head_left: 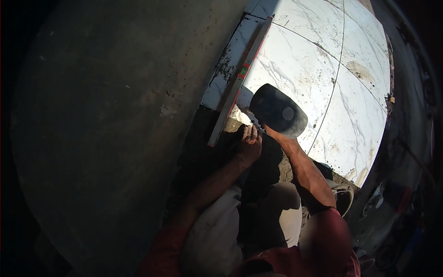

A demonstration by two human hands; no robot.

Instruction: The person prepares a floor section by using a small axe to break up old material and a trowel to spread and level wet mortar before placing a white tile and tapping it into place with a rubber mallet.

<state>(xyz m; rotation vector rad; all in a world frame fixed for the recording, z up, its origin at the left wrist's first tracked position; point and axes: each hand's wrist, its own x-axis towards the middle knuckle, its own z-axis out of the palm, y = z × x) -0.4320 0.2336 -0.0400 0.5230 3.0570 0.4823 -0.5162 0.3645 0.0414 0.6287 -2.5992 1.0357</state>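
Grey, dusty flat surfacing (106, 115) occupies the left side; its outer limits are lost in shadow. To its right, one spirit level (242, 74) with red edging and one visible green vial lies lengthwise on the white, grey-veined tiles (300, 60), its lower end projecting past their near edge. The left hand (249, 141) is positioned just right of that end, fingers bent, fingertips at the tile edge; whether they grip anything cannot be told.

One black mallet (278, 111) is located above the tile immediately beyond the left hand. The right hand (273, 134) is closed on it beneath the head, which hides the handle and most of the fingers. Four tiles can be counted, separated by dark joints; the upper ones are cut off by the frame.

One container, a bucket (351, 196) with a pale rim, stands beside the right forearm, partly covered by it; its contents are too dark to identify. Objects along the far right (406, 198) are blurred and dim.
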